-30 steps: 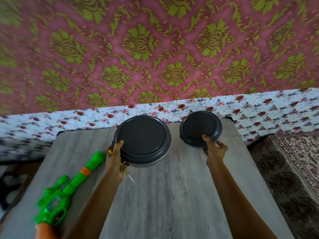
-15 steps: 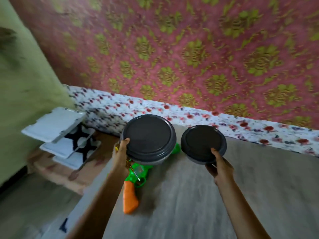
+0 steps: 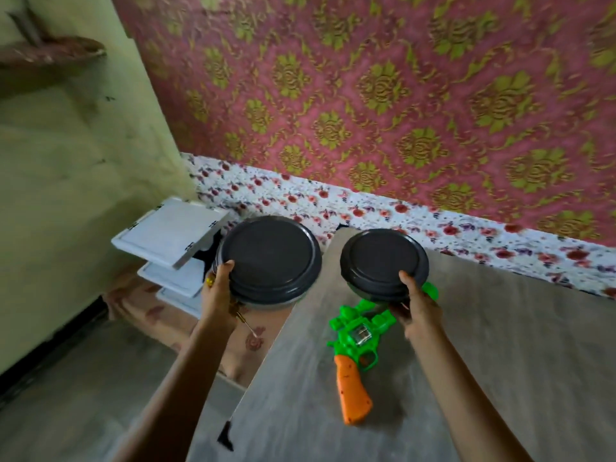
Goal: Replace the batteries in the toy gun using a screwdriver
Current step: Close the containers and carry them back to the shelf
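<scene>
The toy gun (image 3: 358, 348), green with an orange grip, lies on the grey wooden table (image 3: 483, 378) under my right hand. My left hand (image 3: 218, 296) grips the larger dark-lidded round container (image 3: 270, 258) and also holds a small yellow-handled screwdriver (image 3: 241, 316), whose tip pokes out below the fingers. This container hangs past the table's left edge. My right hand (image 3: 416, 306) grips the smaller dark-lidded container (image 3: 385, 263), raised just above the gun's barrel end. What the containers hold is hidden.
A stack of white shelves or trays (image 3: 173, 238) stands to the left by the green wall (image 3: 66, 161). A floral cloth (image 3: 433, 221) runs behind the table under the pink patterned wall. The floor (image 3: 83, 378) lies below left.
Both hands have carried the containers leftward as my view swung left. The large container now hangs off the table's left edge and the small one sits over the toy gun.
</scene>
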{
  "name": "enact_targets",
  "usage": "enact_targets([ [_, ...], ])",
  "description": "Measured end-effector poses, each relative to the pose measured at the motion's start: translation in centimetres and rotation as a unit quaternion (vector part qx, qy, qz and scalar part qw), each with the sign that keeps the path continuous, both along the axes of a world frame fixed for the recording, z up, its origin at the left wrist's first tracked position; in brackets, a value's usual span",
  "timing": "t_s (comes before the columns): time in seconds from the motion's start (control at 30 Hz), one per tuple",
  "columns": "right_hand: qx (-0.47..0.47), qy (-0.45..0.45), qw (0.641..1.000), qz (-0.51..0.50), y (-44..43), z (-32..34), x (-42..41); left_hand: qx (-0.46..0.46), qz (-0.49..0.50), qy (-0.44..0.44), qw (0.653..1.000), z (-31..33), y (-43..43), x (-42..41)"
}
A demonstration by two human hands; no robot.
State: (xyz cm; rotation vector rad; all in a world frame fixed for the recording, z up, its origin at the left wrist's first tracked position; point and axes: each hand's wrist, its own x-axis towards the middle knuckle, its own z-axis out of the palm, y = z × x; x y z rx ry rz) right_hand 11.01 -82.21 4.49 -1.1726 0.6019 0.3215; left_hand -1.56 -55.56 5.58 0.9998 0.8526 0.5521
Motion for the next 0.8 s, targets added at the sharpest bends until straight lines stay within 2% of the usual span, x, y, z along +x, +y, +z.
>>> enact_targets([
  [0.13, 0.013, -0.010, 0.998, 0.056, 4.1, 0.4, -1.4, -0.018, 0.058, 0.023, 0.998, 0.1, 2.8, -3.2],
  [0.4, 0.014, 0.012, 0.991, 0.130, 15.2, 0.4, -5.0, -0.031, 0.148, 0.005, 0.988, 0.1, 11.1, -10.1],
  [0.6, -0.033, 0.048, 0.984, 0.171, 26.3, 0.3, -7.5, -0.035, 0.170, 0.003, 0.985, -1.1, 20.8, -14.4],
  [0.8, 0.015, 0.036, 0.988, 0.152, 37.5, 0.5, -11.1, -0.028, 0.156, 0.025, 0.987, -2.0, 31.1, -17.8],
])
